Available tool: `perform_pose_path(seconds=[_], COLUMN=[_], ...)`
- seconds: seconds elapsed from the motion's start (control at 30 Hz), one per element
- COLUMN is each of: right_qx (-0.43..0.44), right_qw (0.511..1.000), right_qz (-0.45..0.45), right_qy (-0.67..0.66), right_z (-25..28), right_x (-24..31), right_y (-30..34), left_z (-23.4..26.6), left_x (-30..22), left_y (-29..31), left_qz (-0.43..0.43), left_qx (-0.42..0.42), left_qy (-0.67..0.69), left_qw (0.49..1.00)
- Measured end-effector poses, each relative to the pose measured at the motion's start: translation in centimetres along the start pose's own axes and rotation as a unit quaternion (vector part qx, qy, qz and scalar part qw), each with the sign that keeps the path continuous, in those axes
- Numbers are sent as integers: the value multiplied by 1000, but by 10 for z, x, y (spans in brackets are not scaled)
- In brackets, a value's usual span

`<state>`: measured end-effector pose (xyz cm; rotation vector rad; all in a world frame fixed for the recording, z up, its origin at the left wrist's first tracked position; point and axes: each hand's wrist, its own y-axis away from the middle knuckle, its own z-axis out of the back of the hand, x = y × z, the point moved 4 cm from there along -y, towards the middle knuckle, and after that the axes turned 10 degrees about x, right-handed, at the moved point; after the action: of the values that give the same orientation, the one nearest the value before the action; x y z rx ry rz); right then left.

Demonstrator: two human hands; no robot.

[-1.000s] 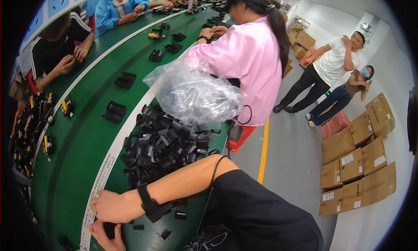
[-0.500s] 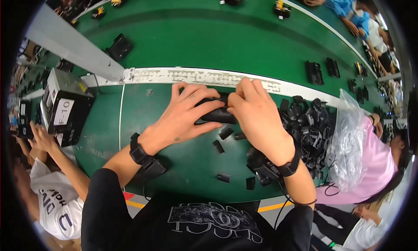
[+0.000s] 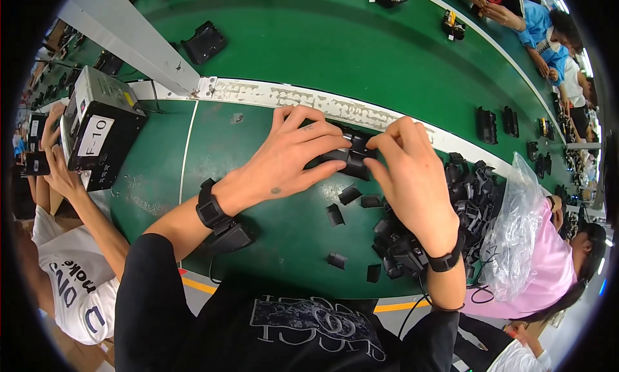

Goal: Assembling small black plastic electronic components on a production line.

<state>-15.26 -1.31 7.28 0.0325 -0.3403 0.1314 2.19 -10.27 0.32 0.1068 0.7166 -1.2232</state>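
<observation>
A black plastic housing point(image 3: 354, 159) lies near the far edge of the green table, its hollow upper side partly in sight between my hands. My left hand point(image 3: 290, 154) covers its left part, fingers across the top and thumb along the near side. At its right end is my right hand point(image 3: 416, 182), with thumb and bent fingers closed on that end. Whether a small part is between those fingertips is hidden. Several loose curved black pieces point(image 3: 335, 215) lie just nearer to me.
Black plastic parts are heaped point(image 3: 474, 198) beside my right forearm, next to a clear plastic bag point(image 3: 516, 236). A grey-black box point(image 3: 106, 130) and metal post point(image 3: 138, 46) stand left. Beyond the pale strip point(image 3: 258, 91), a green belt point(image 3: 309, 43) carries housings. Co-workers sit on both sides.
The right hand has shifted right along the housing, so more of its hollow upper side shows. My left hand keeps its hold. The whole view has turned slightly.
</observation>
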Motion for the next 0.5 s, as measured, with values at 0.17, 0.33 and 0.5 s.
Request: perform_pose_path(seconds=[0.17,0.33,0.5], right_qx=[-5,17,25], right_qw=[998,996,998], right_qz=[19,28,47], right_qy=[52,81,46], right_z=[-14,-23,-18], right_x=[6,7,13], right_y=[-10,-21,-25], left_z=[-2,-6,1], left_x=[2,7,3], left_y=[-2,-3,1], left_qz=[-3,-18,-46], left_qx=[2,-8,-36], left_qy=[2,15,2], left_qw=[1000,1000,998])
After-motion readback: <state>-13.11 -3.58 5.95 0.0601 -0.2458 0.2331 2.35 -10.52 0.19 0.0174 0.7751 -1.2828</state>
